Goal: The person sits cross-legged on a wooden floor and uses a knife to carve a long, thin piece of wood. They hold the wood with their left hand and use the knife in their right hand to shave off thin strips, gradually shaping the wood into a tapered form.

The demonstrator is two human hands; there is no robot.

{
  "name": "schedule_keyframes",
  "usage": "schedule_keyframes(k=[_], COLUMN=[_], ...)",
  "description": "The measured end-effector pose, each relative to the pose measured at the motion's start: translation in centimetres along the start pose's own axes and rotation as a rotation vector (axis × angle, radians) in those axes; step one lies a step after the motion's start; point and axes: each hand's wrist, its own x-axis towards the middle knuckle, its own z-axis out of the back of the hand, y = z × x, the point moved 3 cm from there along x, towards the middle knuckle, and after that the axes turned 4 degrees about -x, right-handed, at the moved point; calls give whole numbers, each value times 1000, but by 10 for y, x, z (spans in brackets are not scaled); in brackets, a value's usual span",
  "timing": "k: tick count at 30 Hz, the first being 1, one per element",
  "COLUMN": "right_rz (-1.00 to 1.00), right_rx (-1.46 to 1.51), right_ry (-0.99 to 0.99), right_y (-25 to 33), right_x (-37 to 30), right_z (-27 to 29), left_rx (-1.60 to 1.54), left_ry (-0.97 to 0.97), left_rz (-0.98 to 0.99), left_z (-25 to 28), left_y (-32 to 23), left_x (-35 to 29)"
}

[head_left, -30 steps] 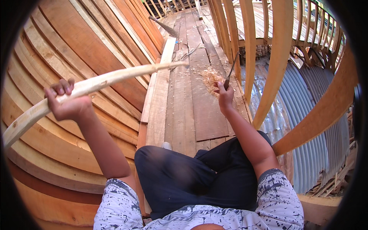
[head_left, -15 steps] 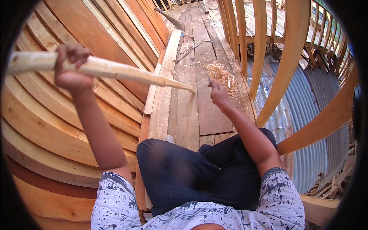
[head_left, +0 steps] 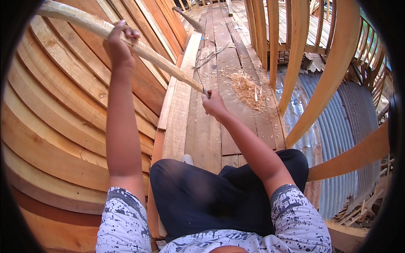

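Observation:
My left hand is wrapped round a long pale wooden pole, holding it up in front of the plank wall. The pole slopes down to the right and narrows to a tip. At that tip my right hand is closed on a small dark-bladed tool, apparently a knife. Its handle is hidden in my fist. The blade lies at or against the pole's end; I cannot tell whether it touches.
Curled wood shavings are heaped on the plank floor. Stacked boards line the left side. Upright wooden balusters run along the right, with corrugated metal sheets beyond. A broom leans at the far left.
My left hand has moved forward and right, tilting the pole more steeply. My right hand has moved left from beside the shavings to the pole's tip.

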Motion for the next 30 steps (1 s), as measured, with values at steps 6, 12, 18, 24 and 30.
schedule_keyframes(k=[6,12,18,24,30], right_rz=[3,-101,-191,-436,191], right_rx=[-23,209,255,3,-7], right_ry=[-55,98,273,207,254], right_y=[-55,-20,-22,-72,14], right_x=[20,-5,-27,-17,-15], right_z=[21,20,-3,-9,-17], left_rx=[11,69,98,128,35], left_ry=[129,89,79,9,121], left_rz=[29,14,-5,-79,-40], left_z=[-5,-13,-19,-34,-26], left_y=[9,-28,-8,26,27], left_x=[-15,-11,-4,-14,-18])
